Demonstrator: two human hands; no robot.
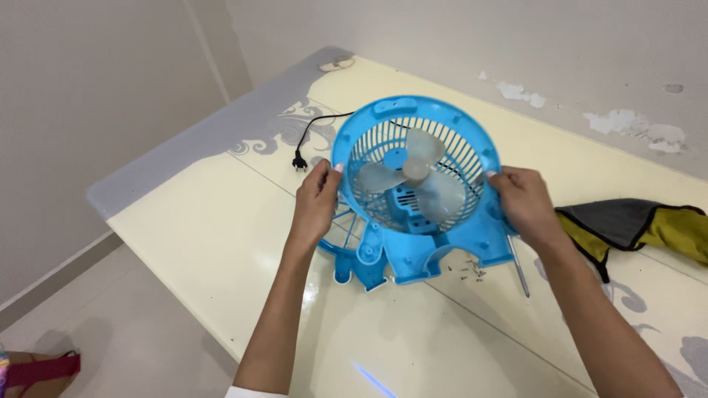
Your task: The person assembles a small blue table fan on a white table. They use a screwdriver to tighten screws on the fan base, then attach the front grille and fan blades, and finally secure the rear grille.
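gripping the blue fan housing [424,169] between both hands' fingers [324,180].

Fan housing [435,243]: bright blue, slatted grille. Blades [413,173]: translucent grey-white. Cord w/ plug [302,144]: black. Table [221,243]: pale cream, grey swirl pattern at edges. Cloth [634,225]: grey/mustard-yellow, black trim.

The blue fan housing [417,184] fills the middle of the table [221,243], with the left hand [316,206] at its nine o'clock rim and the right hand [525,203] at three o'clock. From six to eight o'clock the tabletop lies open. At ten o'clock the black power cord and plug [300,161] cross the surface. At four o'clock lie loose screws [468,271] and a screwdriver [518,271]; farther out at three o'clock lies a folded cloth [634,225].
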